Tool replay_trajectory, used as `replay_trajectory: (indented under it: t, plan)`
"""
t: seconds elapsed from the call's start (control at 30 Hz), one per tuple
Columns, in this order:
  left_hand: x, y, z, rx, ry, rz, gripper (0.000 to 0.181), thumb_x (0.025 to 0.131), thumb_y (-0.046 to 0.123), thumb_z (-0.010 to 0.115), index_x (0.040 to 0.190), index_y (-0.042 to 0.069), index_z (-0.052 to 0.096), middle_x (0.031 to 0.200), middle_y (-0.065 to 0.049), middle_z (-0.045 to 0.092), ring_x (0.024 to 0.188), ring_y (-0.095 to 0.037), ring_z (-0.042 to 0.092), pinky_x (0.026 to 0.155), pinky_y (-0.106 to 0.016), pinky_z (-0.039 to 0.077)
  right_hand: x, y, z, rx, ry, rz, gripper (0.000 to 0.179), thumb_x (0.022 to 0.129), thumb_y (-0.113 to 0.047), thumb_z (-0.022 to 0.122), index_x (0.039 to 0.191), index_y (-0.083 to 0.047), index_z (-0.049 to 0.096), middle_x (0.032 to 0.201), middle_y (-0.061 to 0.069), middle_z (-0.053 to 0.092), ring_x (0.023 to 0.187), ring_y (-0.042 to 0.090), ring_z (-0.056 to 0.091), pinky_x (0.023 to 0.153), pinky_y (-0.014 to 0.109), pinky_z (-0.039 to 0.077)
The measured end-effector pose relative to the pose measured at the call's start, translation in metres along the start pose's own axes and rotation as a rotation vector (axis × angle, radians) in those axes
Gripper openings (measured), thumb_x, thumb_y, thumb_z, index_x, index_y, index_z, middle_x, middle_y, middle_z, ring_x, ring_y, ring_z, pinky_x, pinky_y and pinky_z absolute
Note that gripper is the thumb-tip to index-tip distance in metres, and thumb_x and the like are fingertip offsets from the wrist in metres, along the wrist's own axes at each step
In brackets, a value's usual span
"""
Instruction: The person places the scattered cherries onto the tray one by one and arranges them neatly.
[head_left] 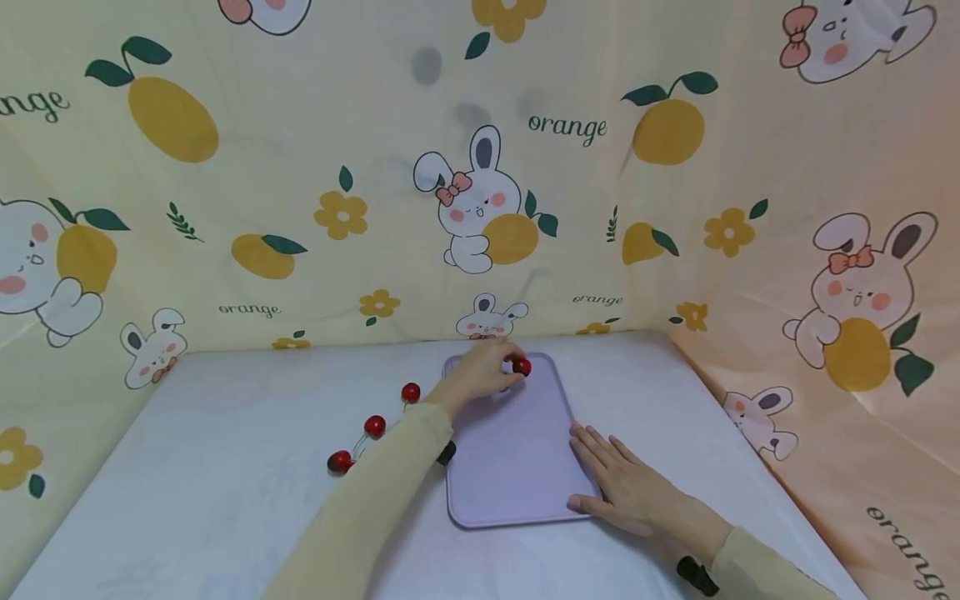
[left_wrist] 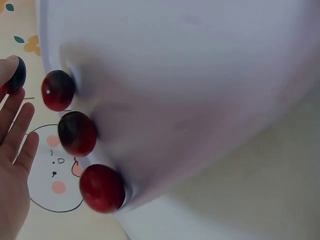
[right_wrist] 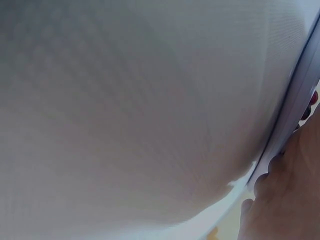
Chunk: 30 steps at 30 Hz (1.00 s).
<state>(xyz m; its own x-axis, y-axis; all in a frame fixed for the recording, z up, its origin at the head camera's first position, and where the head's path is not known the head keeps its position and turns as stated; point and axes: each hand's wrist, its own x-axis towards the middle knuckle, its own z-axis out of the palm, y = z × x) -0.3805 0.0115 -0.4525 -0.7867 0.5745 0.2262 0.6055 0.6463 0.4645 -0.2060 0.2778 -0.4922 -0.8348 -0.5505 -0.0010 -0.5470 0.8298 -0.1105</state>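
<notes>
I'm out at the far end of the lilac tray (head_left: pixel 517 467) now, left hand (head_left: pixel 478 372) reaching over it, fingers pinching a red cherry (head_left: pixel 525 367) right at the tips. From the head view that cherry sits on the right side of the hand, over the tray's far part; whether it touches the surface, I can't tell. The tray's long axis runs away from the head camera, and the pinch is well up that line, so I judge the placement turns on this: little tray beyond the cherry, plenty on the near side. Over to the right, the right hand (head_left: pixel 630 492) rests against the tray's right edge, toward the near end, fingers straight and gripping nothing. Three loose cherries (head_left: pixel 375 427) lie on the white counter (head_left: pixel 225 483) in a slanting row left of the tray, just past the left sleeve (head_left: pixel 367 500); the left hand is clearly nearer to them.
</notes>
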Motion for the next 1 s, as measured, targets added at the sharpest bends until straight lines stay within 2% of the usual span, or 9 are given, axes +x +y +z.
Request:
replay_trajectory:
  t: [0.17,0.37,0.7,1.0]
  plan:
    - [0.003,-0.004,0.008,-0.003,-0.026,0.000,0.033,0.093,0.020,0.080,0.123,0.009,0.072,0.114,-0.005,0.070,0.105,-0.021,0.066,0.094,-0.033,0.052,0.000,0.000,0.000,-0.004,-0.013,0.005,0.092,0.101,-0.068,0.048,0.159,0.002,0.034,0.170,0.017,0.024,0.155,0.037,0.026,0.122,0.058,0.025]
    - [0.007,-0.009,0.016,0.059,-0.025,0.031,0.032,0.092,0.026,0.081,0.120,0.012,0.073,0.113,-0.003,0.071,0.101,-0.018,0.066,0.093,-0.033,0.052,-0.001,-0.001,0.000,-0.014,0.008,-0.005,0.091,0.101,-0.067,0.050,0.158,0.003,0.036,0.169,0.018,0.026,0.154,0.038,0.028,0.121,0.059,0.027]
    - [0.007,-0.005,0.014,0.102,-0.082,0.004,0.032,0.095,0.031,0.078,0.123,0.017,0.073,0.112,0.001,0.070,0.097,-0.014,0.063,0.094,-0.037,0.049,0.000,-0.001,0.000,-0.018,0.009,0.001,0.091,0.101,-0.067,0.049,0.159,0.003,0.035,0.170,0.017,0.025,0.156,0.036,0.026,0.122,0.058,0.025]
    - [0.010,-0.008,0.019,0.152,-0.103,0.014,0.031,0.092,0.033,0.081,0.119,0.020,0.075,0.108,0.003,0.068,0.095,-0.013,0.065,0.091,-0.035,0.048,0.001,0.000,0.001,-0.016,0.004,0.008,0.092,0.101,-0.068,0.048,0.159,0.002,0.035,0.170,0.016,0.024,0.156,0.036,0.025,0.123,0.057,0.024]
